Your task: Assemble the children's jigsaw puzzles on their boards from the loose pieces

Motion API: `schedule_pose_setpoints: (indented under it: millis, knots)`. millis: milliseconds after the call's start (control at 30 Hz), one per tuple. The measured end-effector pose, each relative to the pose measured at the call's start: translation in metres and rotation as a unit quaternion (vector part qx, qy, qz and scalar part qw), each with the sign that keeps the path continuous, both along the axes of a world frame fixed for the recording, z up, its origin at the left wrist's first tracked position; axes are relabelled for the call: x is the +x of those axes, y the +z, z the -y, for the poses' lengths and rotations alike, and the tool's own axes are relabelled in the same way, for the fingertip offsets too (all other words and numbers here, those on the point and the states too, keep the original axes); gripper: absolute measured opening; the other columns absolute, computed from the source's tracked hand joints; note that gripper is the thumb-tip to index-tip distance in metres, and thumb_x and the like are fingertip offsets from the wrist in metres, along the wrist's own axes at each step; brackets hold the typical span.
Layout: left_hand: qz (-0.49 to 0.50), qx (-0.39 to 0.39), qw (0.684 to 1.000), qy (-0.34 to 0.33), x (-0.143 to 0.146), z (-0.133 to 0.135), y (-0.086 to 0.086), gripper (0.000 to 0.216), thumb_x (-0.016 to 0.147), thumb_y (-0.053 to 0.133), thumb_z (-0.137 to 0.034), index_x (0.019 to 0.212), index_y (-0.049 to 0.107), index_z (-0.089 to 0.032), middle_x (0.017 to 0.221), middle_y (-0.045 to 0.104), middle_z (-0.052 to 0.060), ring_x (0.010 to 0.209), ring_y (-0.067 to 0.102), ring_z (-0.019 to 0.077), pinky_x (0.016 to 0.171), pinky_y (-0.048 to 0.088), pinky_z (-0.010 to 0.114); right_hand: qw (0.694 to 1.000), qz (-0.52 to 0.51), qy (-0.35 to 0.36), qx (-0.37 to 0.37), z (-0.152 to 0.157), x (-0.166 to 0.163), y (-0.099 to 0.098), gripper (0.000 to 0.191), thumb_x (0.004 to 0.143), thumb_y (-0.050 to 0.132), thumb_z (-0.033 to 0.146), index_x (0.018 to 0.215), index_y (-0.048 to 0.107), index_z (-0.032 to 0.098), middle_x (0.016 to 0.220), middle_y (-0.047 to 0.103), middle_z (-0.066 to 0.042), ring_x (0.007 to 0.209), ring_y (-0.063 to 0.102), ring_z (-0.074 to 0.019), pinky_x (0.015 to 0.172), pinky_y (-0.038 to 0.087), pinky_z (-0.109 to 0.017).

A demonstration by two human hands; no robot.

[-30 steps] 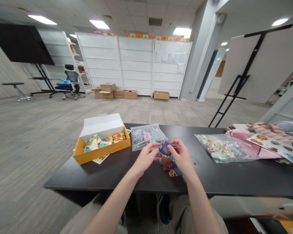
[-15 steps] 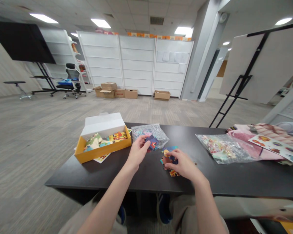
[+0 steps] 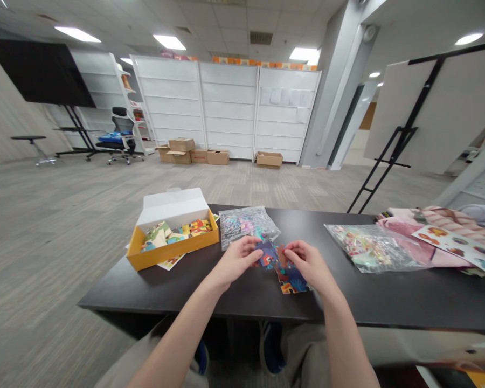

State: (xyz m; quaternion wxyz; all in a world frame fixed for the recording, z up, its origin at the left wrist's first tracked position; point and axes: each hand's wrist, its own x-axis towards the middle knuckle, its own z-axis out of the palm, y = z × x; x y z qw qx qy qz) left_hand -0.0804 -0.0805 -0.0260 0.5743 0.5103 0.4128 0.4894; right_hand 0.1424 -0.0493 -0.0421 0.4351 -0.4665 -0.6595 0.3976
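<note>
My left hand [image 3: 239, 262] is closed on a dark blue-purple puzzle piece [image 3: 268, 254] with a red figure; whether several are stacked there I cannot tell. Thumb and fingers of my right hand [image 3: 310, 264] pinch a brown puzzle piece [image 3: 282, 254] close beside it. Below, by the right hand, more puzzle pieces [image 3: 294, 284] in blue and orange lie on the black table [image 3: 242, 296], partly hidden by that hand. Just beyond the left hand is a clear plastic bag [image 3: 242, 223] of colourful pieces.
An open yellow box [image 3: 178, 251] with puzzle pieces stands at the left, over printed sheets. On the right lie another clear bag [image 3: 367, 248] of pieces, pink cloth [image 3: 444, 253] and a sticker sheet [image 3: 455, 242]. A whiteboard stand [image 3: 404, 129] rises behind.
My left hand has moved down and slightly right with its piece. My right hand has lifted a brown piece off the pile, and the two hands' pieces are now close together.
</note>
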Motion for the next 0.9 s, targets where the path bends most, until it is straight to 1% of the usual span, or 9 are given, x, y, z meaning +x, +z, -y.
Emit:
schedule_pose_setpoints:
  millis: [133,333,433,567,667,733,767,833,900]
  knots:
    - [-0.025,0.022,0.999,-0.027,0.004,-0.001,-0.004,0.044,0.077,0.080,-0.039,0.112,0.064,-0.017,0.108,0.072,0.010,0.085,0.071,0.0182,0.070,0.053,0.026,0.997,-0.071,0.019,-0.020,0.004,-0.012,0.008,0.030,0.082,0.070,0.048,0.087,0.066,0.018,0.075,0.072,-0.003,0.066,0.063,-0.0169,0.061,0.048,-0.028]
    - [-0.038,0.034,0.998,-0.021,0.004,-0.003,-0.007,0.046,0.079,0.077,-0.037,0.118,0.064,-0.017,0.097,0.075,0.008,0.086,0.071,0.0203,0.072,0.054,0.029,0.995,-0.094,0.025,-0.036,0.007,-0.022,0.012,0.033,0.078,0.074,0.049,0.088,0.072,0.018,0.079,0.074,-0.004,0.068,0.064,-0.0173,0.062,0.050,-0.028]
    - [-0.034,0.020,0.999,-0.011,0.003,-0.003,-0.007,0.049,0.076,0.079,-0.037,0.118,0.063,-0.017,0.089,0.073,0.005,0.079,0.071,0.0187,0.069,0.054,0.028,0.994,-0.088,0.038,-0.048,0.009,-0.023,0.011,0.034,0.081,0.070,0.050,0.089,0.071,0.018,0.078,0.073,-0.004,0.067,0.065,-0.0184,0.061,0.050,-0.029]
    - [-0.049,0.036,0.998,0.023,0.004,-0.005,-0.009,0.047,0.074,0.080,-0.036,0.113,0.060,-0.017,0.084,0.071,0.003,0.072,0.070,0.0170,0.065,0.054,0.027,0.994,-0.057,0.078,-0.043,0.014,-0.025,0.013,0.033,0.081,0.071,0.047,0.101,0.064,0.021,0.087,0.074,-0.004,0.068,0.066,-0.0178,0.058,0.049,-0.028]
    - [-0.101,0.086,0.988,0.074,0.004,-0.006,-0.006,0.039,0.076,0.078,-0.035,0.107,0.061,-0.018,0.083,0.069,0.002,0.071,0.068,0.0171,0.064,0.055,0.028,0.995,-0.056,0.075,-0.039,0.015,-0.027,0.014,0.034,0.079,0.073,0.044,0.098,0.052,0.025,0.082,0.070,0.001,0.058,0.061,-0.0143,0.052,0.045,-0.025]
    - [-0.175,0.155,0.964,0.127,0.001,-0.005,-0.002,0.025,0.082,0.072,-0.036,0.099,0.063,-0.020,0.088,0.068,0.004,0.081,0.068,0.0199,0.073,0.057,0.032,0.996,-0.067,0.060,-0.025,0.014,-0.026,0.013,0.033,0.081,0.071,0.044,0.094,0.047,0.026,0.078,0.067,0.003,0.058,0.060,-0.0136,0.054,0.045,-0.025]
    - [-0.233,0.200,0.940,0.153,-0.001,-0.004,-0.001,0.017,0.086,0.069,-0.035,0.093,0.065,-0.020,0.093,0.069,0.006,0.091,0.067,0.0226,0.081,0.057,0.036,0.996,-0.070,0.050,-0.015,0.012,-0.026,0.012,0.032,0.081,0.070,0.043,0.091,0.046,0.025,0.077,0.065,0.004,0.061,0.060,-0.0139,0.056,0.046,-0.025]
    - [-0.373,0.271,0.868,0.186,-0.007,-0.003,0.000,0.011,0.090,0.063,-0.030,0.084,0.067,-0.021,0.110,0.069,0.010,0.115,0.059,0.0293,0.100,0.049,0.046,0.997,-0.069,0.023,-0.002,0.008,-0.023,0.010,0.030,0.080,0.069,0.043,0.086,0.046,0.024,0.075,0.063,0.003,0.063,0.059,-0.0139,0.057,0.046,-0.025]
    - [-0.492,0.282,0.802,0.187,-0.012,-0.003,-0.003,0.009,0.090,0.062,-0.024,0.086,0.069,-0.020,0.123,0.066,0.013,0.127,0.050,0.0349,0.106,0.042,0.054,0.998,-0.065,0.006,-0.011,0.006,-0.021,0.009,0.028,0.079,0.068,0.042,0.082,0.048,0.023,0.072,0.061,0.003,0.058,0.055,-0.0122,0.053,0.043,-0.024]
